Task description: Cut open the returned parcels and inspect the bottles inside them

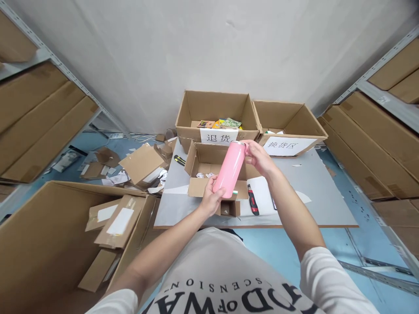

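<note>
A pink bottle, tilted with its top up and to the right, is held in both hands. My left hand is closed round its lower end. At its top, my right hand grips a pink loop beside the silvery rim. Behind and below the bottle stands an open cardboard box with crumpled white paper inside. A smaller cardboard box sits at its near side. To the right lies a red and black utility knife on white paper.
Two open cartons with white labels, a left one and a right one, stand at the table's back. A yellow and black cutter lies left. A large carton holds small boxes. Shelves flank both sides; loose cardboard litters the left.
</note>
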Tool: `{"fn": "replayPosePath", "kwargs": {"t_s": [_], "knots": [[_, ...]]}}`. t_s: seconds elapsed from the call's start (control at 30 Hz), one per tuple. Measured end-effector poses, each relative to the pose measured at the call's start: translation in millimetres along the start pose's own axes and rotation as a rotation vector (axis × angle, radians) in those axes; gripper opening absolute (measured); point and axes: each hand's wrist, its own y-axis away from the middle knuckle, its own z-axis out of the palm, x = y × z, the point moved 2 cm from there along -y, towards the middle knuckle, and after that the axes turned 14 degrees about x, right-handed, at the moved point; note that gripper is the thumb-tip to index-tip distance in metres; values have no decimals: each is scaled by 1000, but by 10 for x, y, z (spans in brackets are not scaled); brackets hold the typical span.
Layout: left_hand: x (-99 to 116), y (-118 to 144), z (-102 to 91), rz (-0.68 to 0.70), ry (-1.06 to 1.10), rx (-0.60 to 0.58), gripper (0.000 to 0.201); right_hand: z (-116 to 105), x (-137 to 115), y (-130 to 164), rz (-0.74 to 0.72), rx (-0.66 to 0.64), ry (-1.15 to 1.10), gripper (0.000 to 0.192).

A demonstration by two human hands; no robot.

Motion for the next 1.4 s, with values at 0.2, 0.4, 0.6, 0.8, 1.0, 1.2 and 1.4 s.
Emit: {"fn": "replayPosePath", "kwargs": {"t_s": [0.2,0.4,0.6,0.8,1.0,1.2,1.4], "knots": [[8,109,58,-382,254,-156,63,-59,206,62,54,-93,-150,49],[28,133,103,-508,287,-223,69,6,281,74,-17,45,-141,47],[-51,94,23,-361,226,-150,62,-11,290,39,-2,100,-165,40],[-114,78,-52,80,-14,45,70,-27,339,9,51,149,-195,36],[-181,77,-51,78,-21,85,62,-18,354,3,80,176,-151,36],[-185,73,-68,-6,53,116,65,-32,357,3,65,129,-164,36],[-46,105,-29,-232,351,24,56,-26,350,34,-25,0,-250,53]]}}
